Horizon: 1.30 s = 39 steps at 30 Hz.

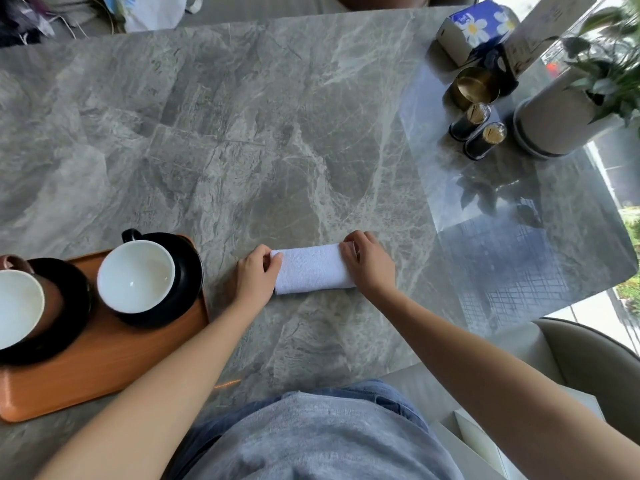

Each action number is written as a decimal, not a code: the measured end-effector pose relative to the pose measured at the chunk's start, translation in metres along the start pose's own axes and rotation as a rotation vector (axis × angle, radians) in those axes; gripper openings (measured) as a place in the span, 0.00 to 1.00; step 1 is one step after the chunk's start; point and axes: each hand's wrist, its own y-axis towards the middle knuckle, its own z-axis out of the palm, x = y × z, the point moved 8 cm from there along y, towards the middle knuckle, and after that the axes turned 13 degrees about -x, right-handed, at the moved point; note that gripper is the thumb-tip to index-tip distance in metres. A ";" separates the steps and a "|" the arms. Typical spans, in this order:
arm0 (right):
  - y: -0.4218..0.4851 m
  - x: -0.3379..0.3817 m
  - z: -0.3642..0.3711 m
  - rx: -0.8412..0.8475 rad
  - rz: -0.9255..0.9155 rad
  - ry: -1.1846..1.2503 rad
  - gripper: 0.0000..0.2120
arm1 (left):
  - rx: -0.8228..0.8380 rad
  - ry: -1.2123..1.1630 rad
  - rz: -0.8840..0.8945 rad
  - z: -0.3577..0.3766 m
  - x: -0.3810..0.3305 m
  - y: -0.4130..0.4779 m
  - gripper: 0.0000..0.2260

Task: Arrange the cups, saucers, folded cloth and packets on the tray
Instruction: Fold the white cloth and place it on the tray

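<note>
Head view. An orange-brown tray [104, 368] lies at the left near edge of the grey marble table [277, 133]. Two cups stand on it, each on a black saucer. The right cup [135, 275] is black outside and white inside, with its handle pointing away from the person. It holds nothing, and its saucer [188, 271] reaches the tray's right rim. The left cup [17, 306] is brown outside, partly cut off by the frame, and no contents are seen in it. Its saucer [71, 306] lies just beside the other saucer.

At the far right corner, two dark jars [478, 131] hold toothpicks. A brass cup [474, 86] lies tilted behind them, contents not discernible. A white pot [554, 123] holds a green plant, and a flowered tissue box [474, 26] stands beyond.

The folded cloth [313, 273] is white, terry-textured and folded into a narrow oblong. It lies flat on the table, off the tray and to the right of it, in front of the person. The left hand [258, 275] pinches its left end with thumb and curled fingers. The right hand [369, 263] holds its right end, fingers curled over the edge.
</note>
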 end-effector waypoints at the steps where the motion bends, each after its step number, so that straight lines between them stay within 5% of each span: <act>1: 0.001 0.001 0.001 0.005 -0.001 -0.007 0.08 | -0.006 0.002 0.004 0.001 0.000 0.000 0.09; 6: 0.005 0.003 0.002 0.016 -0.026 0.008 0.07 | -0.019 0.005 0.073 -0.002 -0.003 -0.008 0.07; 10: 0.004 0.005 -0.001 0.001 -0.041 0.019 0.06 | -0.146 0.157 0.368 -0.013 -0.029 -0.024 0.15; 15: -0.001 0.025 -0.018 -0.156 -0.175 -0.060 0.12 | 0.100 0.404 0.763 0.023 -0.051 -0.058 0.22; 20: -0.013 0.048 -0.007 -0.083 -0.446 -0.204 0.16 | 0.211 0.489 0.743 0.036 -0.040 -0.054 0.26; 25: -0.030 0.022 0.021 0.102 -0.424 -0.246 0.24 | 0.310 0.576 0.750 0.042 -0.030 -0.050 0.29; 39: -0.029 0.005 0.031 0.057 -0.414 -0.219 0.25 | 0.344 0.705 0.780 0.054 -0.019 -0.043 0.31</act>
